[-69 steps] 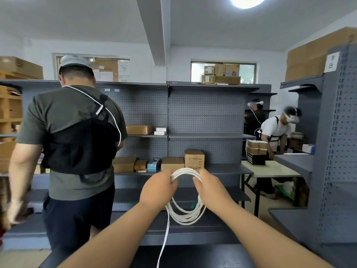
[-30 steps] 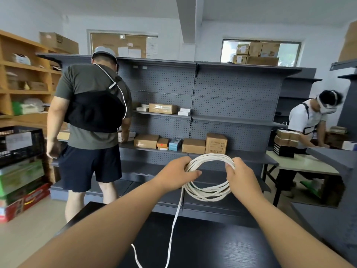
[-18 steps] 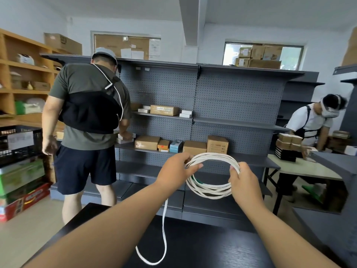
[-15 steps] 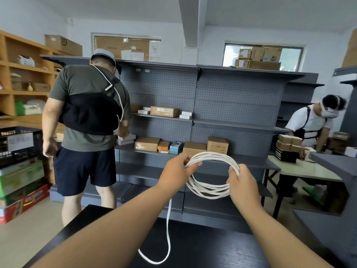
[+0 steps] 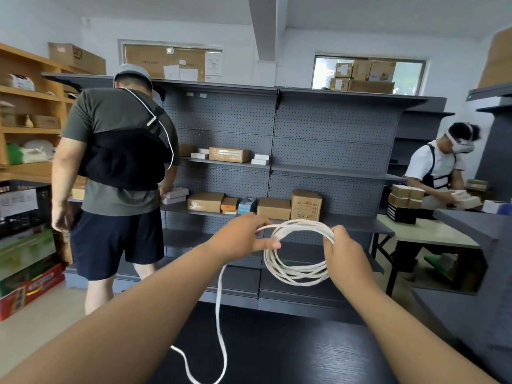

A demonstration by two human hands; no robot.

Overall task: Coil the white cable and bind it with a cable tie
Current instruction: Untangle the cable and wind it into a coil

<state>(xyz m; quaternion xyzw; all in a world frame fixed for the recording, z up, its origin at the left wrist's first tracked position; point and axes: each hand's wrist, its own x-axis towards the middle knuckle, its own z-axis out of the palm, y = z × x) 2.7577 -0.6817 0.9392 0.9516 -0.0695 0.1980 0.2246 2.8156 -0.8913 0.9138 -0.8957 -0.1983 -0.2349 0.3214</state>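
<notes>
A white cable [image 5: 297,275] is wound into a round coil of several loops held up in front of me. My right hand [image 5: 345,259] grips the coil's right side, fingers wrapped round the strands. My left hand [image 5: 243,235] pinches a strand at the coil's upper left. From under that hand the loose tail hangs down to the black table [image 5: 277,347] and curls in a loop near the bottom edge. No cable tie is in view.
A grey pegboard shelf unit [image 5: 332,139] with cardboard boxes stands behind the table. A person in a green shirt [image 5: 119,162] stands at its left. Another person [image 5: 435,173] handles boxes at a pale table [image 5: 429,234] on the right. Crates sit at far left.
My left hand has drawn slightly left of the coil, leading a strand across its top. The hanging tail has shortened and its loop now lies on the table.
</notes>
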